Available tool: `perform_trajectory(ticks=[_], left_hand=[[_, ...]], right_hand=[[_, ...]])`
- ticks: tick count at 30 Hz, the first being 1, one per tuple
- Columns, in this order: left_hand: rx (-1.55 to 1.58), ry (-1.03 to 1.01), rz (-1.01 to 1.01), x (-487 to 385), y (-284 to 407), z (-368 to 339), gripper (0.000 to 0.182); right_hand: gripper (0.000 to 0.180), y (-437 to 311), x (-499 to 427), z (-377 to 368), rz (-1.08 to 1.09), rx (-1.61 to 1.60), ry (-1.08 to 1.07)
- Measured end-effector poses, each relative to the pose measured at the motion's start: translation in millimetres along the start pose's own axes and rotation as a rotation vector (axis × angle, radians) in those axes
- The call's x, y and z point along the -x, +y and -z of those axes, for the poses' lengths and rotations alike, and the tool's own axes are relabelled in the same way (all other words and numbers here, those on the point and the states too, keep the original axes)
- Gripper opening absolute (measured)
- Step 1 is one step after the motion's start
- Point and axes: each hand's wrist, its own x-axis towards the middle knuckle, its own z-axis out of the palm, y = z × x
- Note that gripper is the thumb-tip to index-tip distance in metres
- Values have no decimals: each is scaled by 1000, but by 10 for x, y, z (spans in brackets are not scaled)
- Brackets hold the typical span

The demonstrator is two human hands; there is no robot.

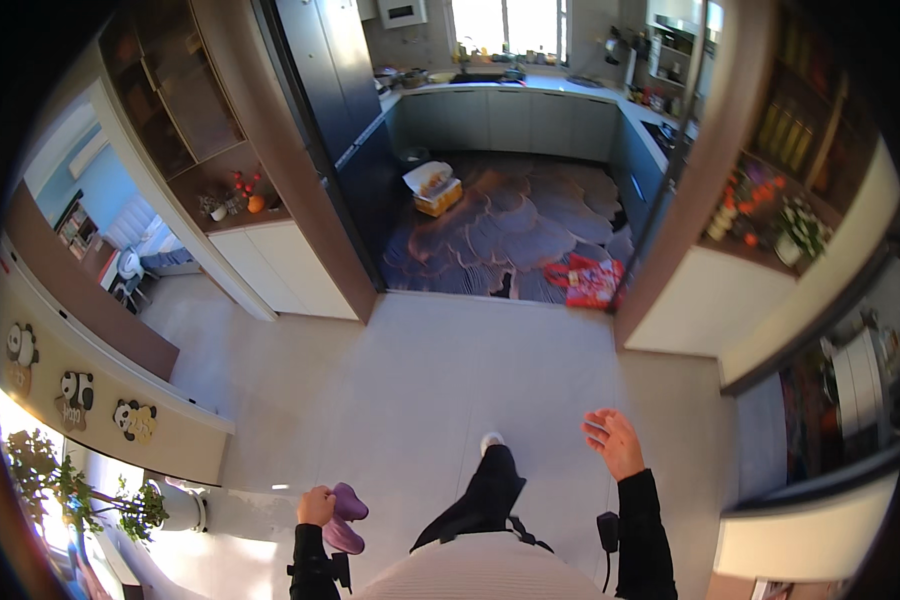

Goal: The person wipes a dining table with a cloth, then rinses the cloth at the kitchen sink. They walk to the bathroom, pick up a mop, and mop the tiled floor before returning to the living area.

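In the head view my left hand (pixel 316 505) is closed around a pair of purple slippers (pixel 350 502), which hang at its right side, one above the other. My right hand (pixel 615 442) is held out over the grey floor, fingers apart and slightly curled, with nothing in it. Both sleeves are black, and a dark strapped device sits at my left wrist. Beside my right forearm hangs a small black box (pixel 607 531) on a cord. One foot in a white shoe (pixel 491 441) shows ahead of my body.
Beyond an open sliding doorway lies a patterned kitchen mat (pixel 510 217), with an open carton (pixel 436 196) and a red printed bag (pixel 592 281) on it. White cabinets (pixel 300 274) flank the doorway. A potted plant (pixel 180 506) stands at lower left; a bedroom opens at far left.
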Motion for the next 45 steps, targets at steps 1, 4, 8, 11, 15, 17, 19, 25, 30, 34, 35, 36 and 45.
perform_trajectory(ticks=[1,4,8,11,15,17,19,25,30,34,35,36,45], left_hand=[[-3,-15,13,-301,155,-6,26],[-36,-25,-57,-1458,930,66,27],[20,-27,-289,-3157,2420,334,25],[93,-51,-469,-4405,3539,497,23],[160,-63,-581,-5997,4733,501,23],[283,-56,-584,-6681,5214,468,24],[486,-76,-530,-7194,5600,482,26],[515,-41,-446,-8634,6335,1200,28],[614,8,-309,-10120,6251,1574,27],[583,40,-251,-11530,6329,1540,24],[472,52,-272,-11991,6463,1606,22],[590,77,-306,-12369,6650,1655,20],[553,-188,-656,-15567,8926,2505,25]], right_hand=[[24,-69,-341,34,-26,-17,35],[22,-422,-1274,108,-52,5,131],[19,-1163,-2281,338,-51,182,212],[19,-1529,-2981,594,14,117,260],[17,-1649,-4225,875,41,-38,390],[16,-1771,-5037,931,-8,-57,441],[15,-1947,-5952,823,-60,-33,389],[20,-2693,-8782,-334,-225,113,-49],[16,-2895,-11066,-1188,-372,66,-400],[18,-2841,-12859,-1428,-366,123,-279],[19,-2876,-13264,-1476,-381,107,-226],[20,-2912,-13574,-1502,-402,93,-145],[21,-3908,-15662,-968,-399,-139,246]])
